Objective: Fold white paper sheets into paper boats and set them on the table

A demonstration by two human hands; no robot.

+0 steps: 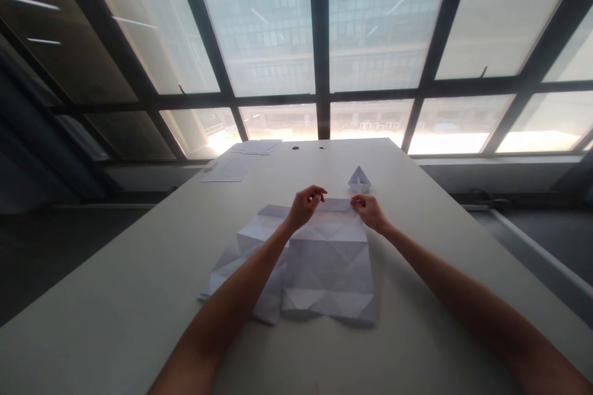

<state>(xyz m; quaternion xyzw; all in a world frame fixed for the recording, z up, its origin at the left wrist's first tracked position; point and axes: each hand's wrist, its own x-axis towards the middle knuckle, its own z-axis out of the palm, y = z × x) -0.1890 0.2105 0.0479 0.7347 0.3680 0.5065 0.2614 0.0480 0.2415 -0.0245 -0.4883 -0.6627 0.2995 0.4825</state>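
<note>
A large white sheet of paper [328, 265], marked with a grid of straight and diagonal creases, lies in front of me. My right hand [369, 210] pinches its far right corner between thumb and fingertips. Over the far edge, to the left, my left hand [306, 205] hovers loosely curled, a small gap showing between thumb and index finger and nothing visible in it. A second creased sheet [259, 234] lies on the left, partly covered by my left forearm. Just beyond my right hand stands a small folded paper boat [359, 180].
The long white table [139, 284] reaches toward tall windows with dark frames [319, 43]. Several flat papers [227, 168] lie at its far left. Two small dark spots [295, 148] show near the far end. A dark curtain [37, 129] hangs on the left.
</note>
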